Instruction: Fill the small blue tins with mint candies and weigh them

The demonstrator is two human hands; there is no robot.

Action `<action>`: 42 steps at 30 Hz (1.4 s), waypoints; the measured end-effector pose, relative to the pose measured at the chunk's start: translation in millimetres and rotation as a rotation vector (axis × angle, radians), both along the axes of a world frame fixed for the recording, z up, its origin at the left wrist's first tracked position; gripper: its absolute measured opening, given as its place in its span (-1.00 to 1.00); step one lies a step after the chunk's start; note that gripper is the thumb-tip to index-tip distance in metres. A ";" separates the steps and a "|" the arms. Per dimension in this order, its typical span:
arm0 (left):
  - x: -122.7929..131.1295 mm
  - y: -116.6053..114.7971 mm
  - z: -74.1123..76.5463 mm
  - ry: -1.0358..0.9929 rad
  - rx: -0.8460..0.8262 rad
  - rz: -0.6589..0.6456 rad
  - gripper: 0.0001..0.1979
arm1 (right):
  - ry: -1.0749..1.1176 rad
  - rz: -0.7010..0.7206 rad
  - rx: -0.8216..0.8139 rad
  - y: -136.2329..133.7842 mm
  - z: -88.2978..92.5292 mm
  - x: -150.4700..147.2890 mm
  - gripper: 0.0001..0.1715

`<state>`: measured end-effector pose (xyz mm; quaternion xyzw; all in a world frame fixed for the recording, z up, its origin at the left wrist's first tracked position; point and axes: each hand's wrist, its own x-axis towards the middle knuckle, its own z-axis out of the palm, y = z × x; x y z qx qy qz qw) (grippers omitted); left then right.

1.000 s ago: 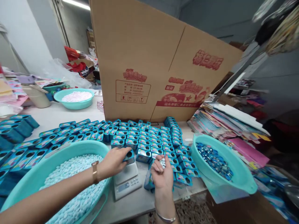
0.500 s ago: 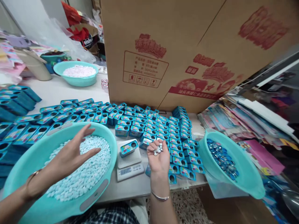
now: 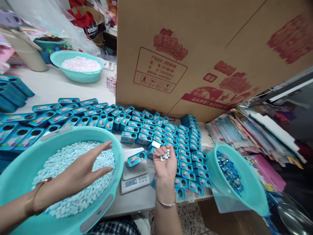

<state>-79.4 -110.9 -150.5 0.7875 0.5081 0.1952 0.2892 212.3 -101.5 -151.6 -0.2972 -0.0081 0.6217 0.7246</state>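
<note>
My left hand point(image 3: 85, 164) is over the big turquoise basin point(image 3: 116, 143), fingers stretched and thumb apart, holding nothing. Pale blue candies point(image 3: 70, 204) fill the basin's bottom. Palm up, my right hand point(image 3: 164, 168) cups several small white-blue candies point(image 3: 165, 156) under curled fingers. Between the hands stands a small digital scale point(image 3: 135, 182) with a lit display. On its pan lies a blue tin point(image 3: 136, 159) with a round dark opening in its top. Rows of similar blue tins point(image 3: 146, 132) stand behind and beside my right hand.
A large cardboard carton point(image 3: 151, 101) stands behind the tins. To the right, a turquoise basin point(image 3: 254, 186) holds shiny blue pieces, near stacked printed sheets point(image 3: 266, 130). At back left, another turquoise basin point(image 3: 80, 76) contains pale pink candies. A bottle point(image 3: 26, 49) stands beside it.
My left hand has shifted slightly right and down over the basin, still open. My right hand stays nearly in place with its candies. The camera view has turned a little.
</note>
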 end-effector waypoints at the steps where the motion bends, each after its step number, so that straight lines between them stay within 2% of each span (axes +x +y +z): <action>1: 8.7 1.9 -0.1 0.018 0.030 -0.049 -0.25 | 0.003 0.004 0.010 0.6 0.0 -0.7 -0.79; 5: 47.5 9.4 4.4 0.053 0.141 -0.200 -0.27 | 0.049 -0.005 0.021 1.8 2.2 -3.5 -0.79; 8: 75.2 16.7 6.8 0.086 0.196 -0.252 -0.24 | 0.075 -0.013 0.007 2.4 4.9 -6.2 -0.78; 12: 101.9 24.7 -5.1 0.174 0.144 -0.265 -0.24 | 0.038 -0.062 -0.017 5.3 4.6 -11.4 -0.79; 16: 115.6 25.7 -20.4 0.178 0.017 -0.265 -0.49 | 0.064 -0.064 -0.012 6.8 0.2 -11.5 -0.79; 18: 115.8 24.4 -13.2 0.097 -0.022 -0.233 -0.59 | 0.055 -0.058 -0.016 4.7 0.4 -8.5 -0.79; 20: 109.3 22.7 9.3 -0.043 0.001 -0.176 -0.63 | 0.038 -0.059 -0.026 0.8 4.2 -7.0 -0.79; 22: 94.8 20.1 41.1 -0.159 0.095 -0.126 -0.61 | 0.054 -0.059 -0.037 -3.6 10.9 -11.4 -0.79; 24: 73.1 15.7 69.0 -0.164 0.210 -0.086 -0.56 | 0.104 -0.041 -0.062 -7.6 17.8 -24.9 -0.79; 25: 60.1 12.7 77.6 -0.117 0.241 -0.078 -0.55 | 0.134 -0.021 -0.080 -9.4 20.1 -35.3 -0.79; 27: 31.4 4.8 80.5 0.041 0.243 -0.074 -0.52 | 0.195 0.056 -0.123 -13.3 20.7 -62.0 -0.79; 31: -24.5 -12.7 59.3 0.309 0.216 -0.067 -0.33 | 0.263 0.246 -0.221 -23.6 6.4 -124.1 -0.75; 33: -42.5 -18.5 59.4 0.366 0.215 -0.096 -0.21 | 0.262 0.308 -0.274 -29.4 -2.9 -151.4 -0.73; 35: -50.4 -20.6 70.1 0.403 0.233 -0.144 -0.14 | 0.257 0.352 -0.306 -34.1 -9.5 -173.2 -0.69; 38: -48.4 -16.9 85.0 0.449 0.282 -0.239 -0.06 | 0.269 0.402 -0.289 -37.6 -13.9 -195.3 -0.66; 42: -43.2 -7.4 80.7 0.519 0.263 -0.401 0.11 | 0.298 0.408 -0.244 -36.7 -17.2 -209.8 -0.69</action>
